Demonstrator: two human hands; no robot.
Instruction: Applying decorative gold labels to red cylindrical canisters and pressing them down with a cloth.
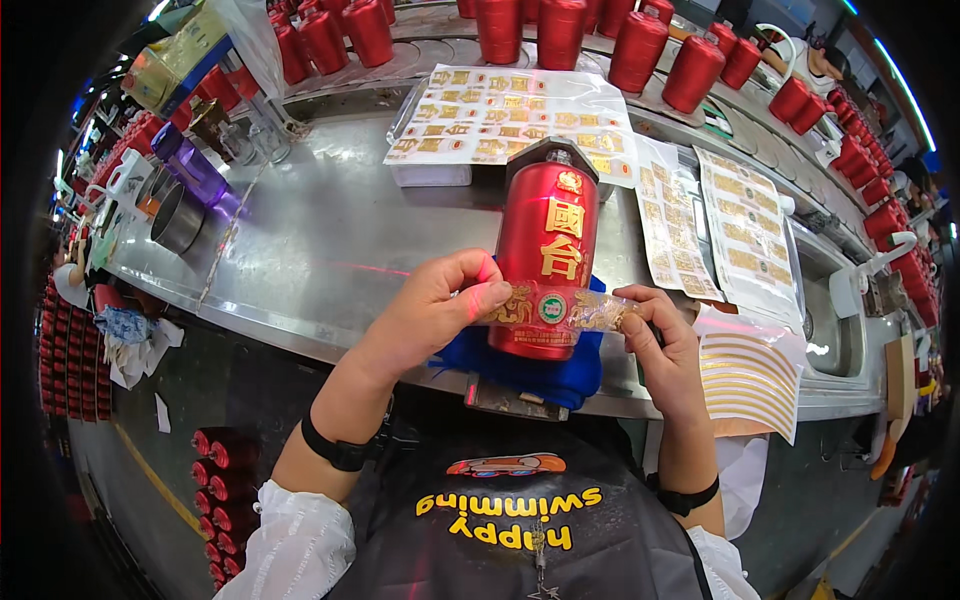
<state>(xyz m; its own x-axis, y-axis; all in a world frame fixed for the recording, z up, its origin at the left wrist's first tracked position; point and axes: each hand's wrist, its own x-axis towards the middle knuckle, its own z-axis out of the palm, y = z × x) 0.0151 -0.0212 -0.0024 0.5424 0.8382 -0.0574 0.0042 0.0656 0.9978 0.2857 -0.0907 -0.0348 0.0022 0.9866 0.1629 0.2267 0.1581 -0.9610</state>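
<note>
Red bottle (546, 250) behind gold-patterned strip (553, 308)

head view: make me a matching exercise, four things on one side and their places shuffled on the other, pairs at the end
Things
1. gold-patterned strip
2. blue cloth
3. purple bottle
4. sheet of gold arcs

Places
A. toward the left end of the steel bench
B. to the right of the right hand
C. stretched between left hand and right hand
D. around the lower end of the red bottle

Pairs: 1-C, 2-D, 3-A, 4-B
</note>
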